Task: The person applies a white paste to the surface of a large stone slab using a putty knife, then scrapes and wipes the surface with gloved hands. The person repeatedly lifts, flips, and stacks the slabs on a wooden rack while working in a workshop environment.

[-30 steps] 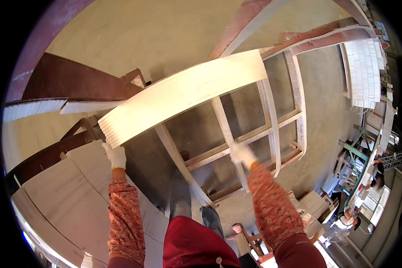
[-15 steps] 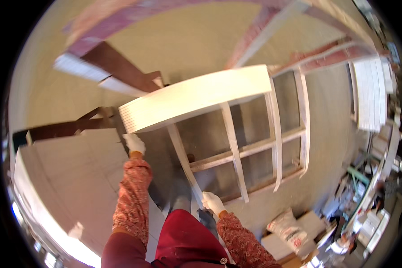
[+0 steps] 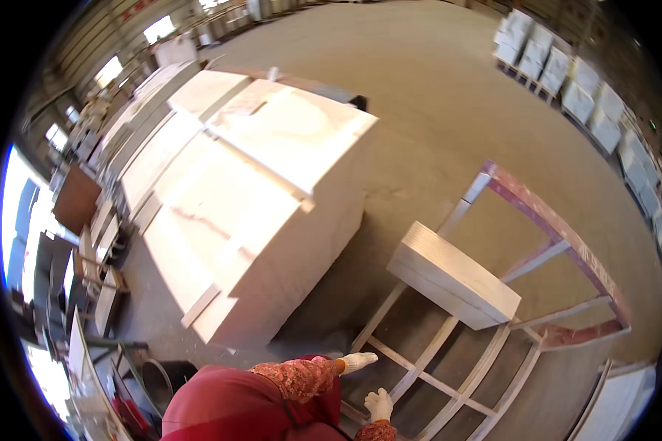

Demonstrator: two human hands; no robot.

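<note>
My left hand, in a white glove, reaches out to the right with its fingers stretched. Nothing is in it. Close by and lower is my gloved right hand, its fingers loosely apart and holding nothing that I can see. It is beside the pale slatted rack, though I cannot tell whether it touches a slat. Farther off on the rack rests a stack of pale, faintly veined boards or slabs. Reddish-purple uprights and a top rail stand behind that stack.
Left of the rack stands a big block of stacked pale slabs, with loose strips on top. A dark bucket and a cluttered bench are at the lower left. Wrapped stacks on pallets line the far right.
My view has swung left, bringing the large slab block into the middle. My left hand has left the corner of the stack on the rack, and my hands are now close together.
</note>
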